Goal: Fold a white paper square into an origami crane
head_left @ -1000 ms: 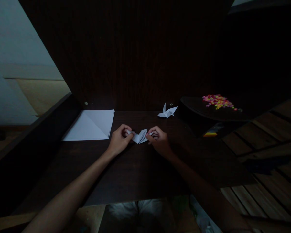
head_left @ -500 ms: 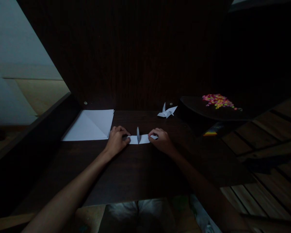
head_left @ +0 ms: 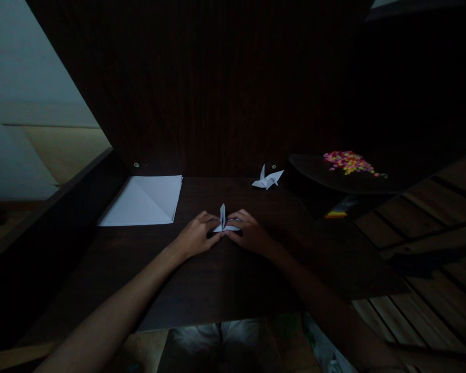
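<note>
Dim light covers a dark brown wooden desk [head_left: 217, 280] with a tall dark back panel, and everything sits relative to the small white folded paper figure [head_left: 224, 221] at the middle of the desk. Far left of that figure lies a flat stack of white paper sheets [head_left: 143, 207], well apart from it. Just left of the figure, the left hand [head_left: 196, 238] presses its curled fingers onto the paper's left wing; just right, the right hand [head_left: 248, 235] does likewise, fingertips pinching narrow at the base while a thin flap stands upright between them. Behind and right of it rests a finished white paper crane [head_left: 267, 179]; farther right, a heap of tiny pink and yellow bits [head_left: 348, 161] on a dark curved shelf. Uneven pressure could skew the crease, and poor light may hide misalignment or tear the thin flap.
</note>
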A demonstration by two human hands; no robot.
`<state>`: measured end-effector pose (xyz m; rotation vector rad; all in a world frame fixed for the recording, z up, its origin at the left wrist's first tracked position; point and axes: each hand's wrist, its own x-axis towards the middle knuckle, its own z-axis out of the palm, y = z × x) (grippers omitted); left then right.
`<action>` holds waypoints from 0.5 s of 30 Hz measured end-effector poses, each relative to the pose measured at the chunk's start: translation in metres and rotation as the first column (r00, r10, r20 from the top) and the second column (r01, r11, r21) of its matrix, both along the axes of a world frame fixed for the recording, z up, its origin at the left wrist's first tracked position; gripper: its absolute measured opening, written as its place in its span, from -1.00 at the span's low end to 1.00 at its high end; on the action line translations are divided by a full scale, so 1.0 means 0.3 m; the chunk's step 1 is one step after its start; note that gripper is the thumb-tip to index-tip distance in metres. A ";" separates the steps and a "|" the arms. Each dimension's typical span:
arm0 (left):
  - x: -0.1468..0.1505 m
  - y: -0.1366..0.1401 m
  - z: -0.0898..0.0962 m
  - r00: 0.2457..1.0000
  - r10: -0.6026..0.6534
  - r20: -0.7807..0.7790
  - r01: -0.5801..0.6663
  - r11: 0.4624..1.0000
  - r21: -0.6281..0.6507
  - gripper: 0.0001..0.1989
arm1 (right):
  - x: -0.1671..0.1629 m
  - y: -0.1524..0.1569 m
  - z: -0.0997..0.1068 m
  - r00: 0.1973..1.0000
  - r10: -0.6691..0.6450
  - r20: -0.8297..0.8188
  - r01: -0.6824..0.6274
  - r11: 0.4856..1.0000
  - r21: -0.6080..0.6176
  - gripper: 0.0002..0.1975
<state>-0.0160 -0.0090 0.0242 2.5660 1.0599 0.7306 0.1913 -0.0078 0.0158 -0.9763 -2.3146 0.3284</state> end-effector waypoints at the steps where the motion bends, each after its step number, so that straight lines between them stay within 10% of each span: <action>1: 0.002 0.000 0.001 1.000 0.019 0.012 -0.019 1.000 0.004 -0.75 | -0.002 0.000 0.004 1.000 -0.010 -0.019 0.010 1.000 0.003 -0.86; 15: 0.009 0.000 0.015 0.985 0.080 0.155 -0.059 0.989 -0.134 -0.79 | -0.011 0.018 -0.001 0.874 -0.252 -0.416 0.075 0.915 -0.396 -0.61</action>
